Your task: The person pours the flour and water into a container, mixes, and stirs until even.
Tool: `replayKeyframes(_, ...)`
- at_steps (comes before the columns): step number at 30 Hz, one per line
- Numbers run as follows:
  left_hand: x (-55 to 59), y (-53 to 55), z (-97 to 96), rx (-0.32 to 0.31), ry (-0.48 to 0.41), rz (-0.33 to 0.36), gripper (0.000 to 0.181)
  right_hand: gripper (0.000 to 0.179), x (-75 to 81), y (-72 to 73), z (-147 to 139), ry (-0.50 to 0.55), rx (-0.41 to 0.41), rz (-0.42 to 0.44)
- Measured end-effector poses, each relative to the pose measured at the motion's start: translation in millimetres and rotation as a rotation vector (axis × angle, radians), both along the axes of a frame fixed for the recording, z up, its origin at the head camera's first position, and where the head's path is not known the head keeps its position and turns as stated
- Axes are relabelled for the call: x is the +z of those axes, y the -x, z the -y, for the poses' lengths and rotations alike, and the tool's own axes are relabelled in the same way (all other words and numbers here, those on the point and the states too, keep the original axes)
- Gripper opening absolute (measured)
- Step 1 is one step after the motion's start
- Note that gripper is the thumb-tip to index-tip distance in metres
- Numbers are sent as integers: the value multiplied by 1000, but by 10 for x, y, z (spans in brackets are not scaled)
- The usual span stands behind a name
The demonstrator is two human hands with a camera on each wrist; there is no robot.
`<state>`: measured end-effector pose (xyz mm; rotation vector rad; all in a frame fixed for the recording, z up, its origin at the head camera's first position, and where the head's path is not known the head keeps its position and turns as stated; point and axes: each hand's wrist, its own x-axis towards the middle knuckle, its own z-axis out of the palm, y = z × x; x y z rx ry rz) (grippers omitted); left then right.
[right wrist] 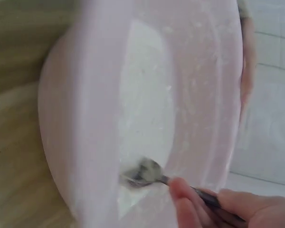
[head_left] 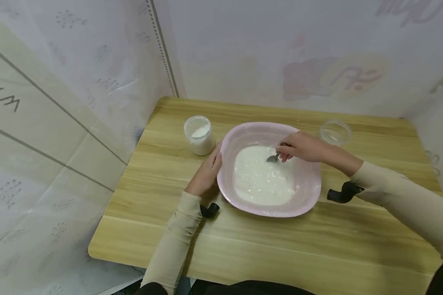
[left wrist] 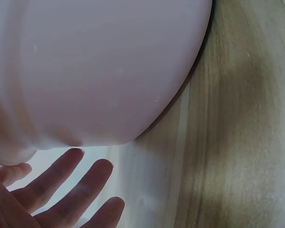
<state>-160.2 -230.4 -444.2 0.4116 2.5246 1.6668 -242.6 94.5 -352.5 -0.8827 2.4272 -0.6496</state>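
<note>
A pink plastic basin (head_left: pixel 313 184) stands on the table, with a lumpy white mixture (head_left: pixel 262 176) spread over its bottom. My right hand (head_left: pixel 302 146) reaches over the basin's right side and pinches the dark handle of a metal spoon (head_left: pixel 272 158). The spoon's bowl is down at the mixture; the right wrist view shows the spoon (right wrist: pixel 147 173) slightly blurred. On the other side, my left hand (head_left: pixel 206 172) touches the basin's left rim. In the left wrist view its fingers (left wrist: pixel 80 190) are spread and nearly straight beside the basin's outer wall (left wrist: pixel 109 71).
A clear jar of white powder (head_left: pixel 201 141) stands just beyond my left hand, left of the basin. Behind my right wrist is a clear, round container (head_left: pixel 335 132). Patterned cloth (head_left: pixel 236 49) hangs around the wooden table (head_left: pixel 151 229).
</note>
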Motion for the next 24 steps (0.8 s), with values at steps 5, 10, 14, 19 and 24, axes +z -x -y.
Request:
replayKeyframes(5,17,-1,-5,13,11,-5,56,30,99,-211,-38,-20,84,122)
replayKeyframes(10,22,6,-14,4,10,-12,56,30,58,-403,49,-10,119,323)
replayKeyframes(14,17,13,-21,-5,0,-13,56,31,-58,-485,215,62,119,389)
replayKeyframes(19,20,18,-24,-9,-12,-2,57,31,-166,-452,466,140,114,305)
replayKeyframes(24,30,16,-7,-5,-3,2,57,31,-193,-293,689,180,40,193)
